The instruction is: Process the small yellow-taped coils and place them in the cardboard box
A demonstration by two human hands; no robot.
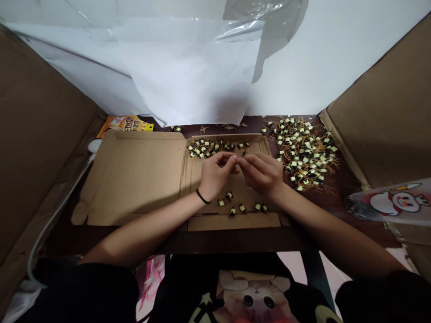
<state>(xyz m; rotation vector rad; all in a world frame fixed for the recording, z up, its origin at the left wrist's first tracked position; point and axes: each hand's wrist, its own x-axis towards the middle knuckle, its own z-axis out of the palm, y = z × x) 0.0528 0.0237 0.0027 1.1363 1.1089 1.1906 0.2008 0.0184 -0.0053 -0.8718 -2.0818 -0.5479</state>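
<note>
My left hand (217, 174) and my right hand (261, 172) meet over the open cardboard box (202, 179), fingertips pinched together and nearly touching. Whatever lies between them is hidden or too small to name. Behind the hands, along the box's back edge, sits a cluster of small black parts with pale yellow tops and thin copper-coloured wires (204, 147). Several more such parts (242, 207) lie spread near the box's front edge, below my hands. To the right of the box, a large heap of the same wired parts (305, 152) rests on the dark table.
The box's lid (141, 175) lies flat at left. Behind it is an orange and yellow packet (129, 124); a white cable (63, 202) runs down the left side. A clear cup with a snowman print (393, 202) lies at right. Cardboard walls (387, 107) flank the table (235, 242).
</note>
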